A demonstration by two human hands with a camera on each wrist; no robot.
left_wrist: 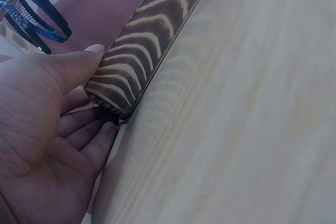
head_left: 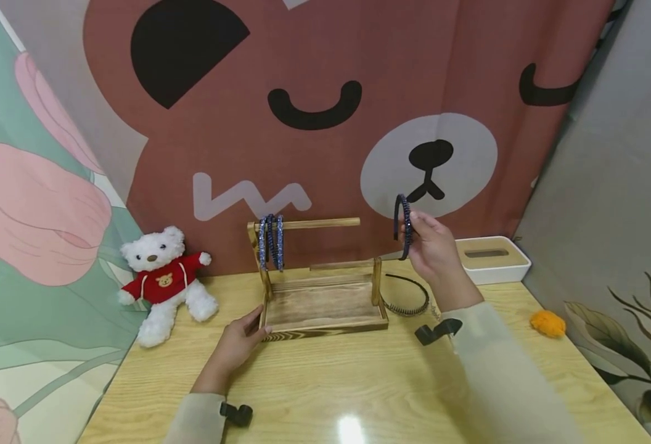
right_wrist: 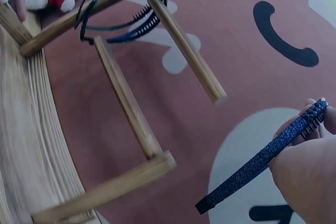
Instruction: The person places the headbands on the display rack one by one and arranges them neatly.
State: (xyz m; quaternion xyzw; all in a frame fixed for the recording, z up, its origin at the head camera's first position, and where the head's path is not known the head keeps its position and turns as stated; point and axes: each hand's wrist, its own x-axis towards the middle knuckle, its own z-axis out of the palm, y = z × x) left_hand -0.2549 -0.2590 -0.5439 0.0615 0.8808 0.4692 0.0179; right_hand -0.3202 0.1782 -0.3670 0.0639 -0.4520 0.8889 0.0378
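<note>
My right hand [head_left: 433, 250] pinches a dark blue glittery headband [right_wrist: 257, 156] with comb teeth, raised to the right of the wooden rack's top bar. The wooden rack [head_left: 325, 303] stands on the table, with a tray base and a bar above it. Several blue sparkly headbands [head_left: 271, 242] hang at the left end of that bar, also seen in both wrist views. At the rack's front left corner, my left hand [head_left: 240, 339] grips the tray edge, thumb on the striped front board [left_wrist: 142, 40] and fingers at its end.
On the table [head_left: 314, 382], another dark toothed headband [head_left: 409, 310] lies right of the rack. A white teddy bear [head_left: 164, 290] in a red top sits to the left. A white tissue box [head_left: 494, 271] and an orange object [head_left: 548, 323] are on the right. A patterned curtain hangs behind.
</note>
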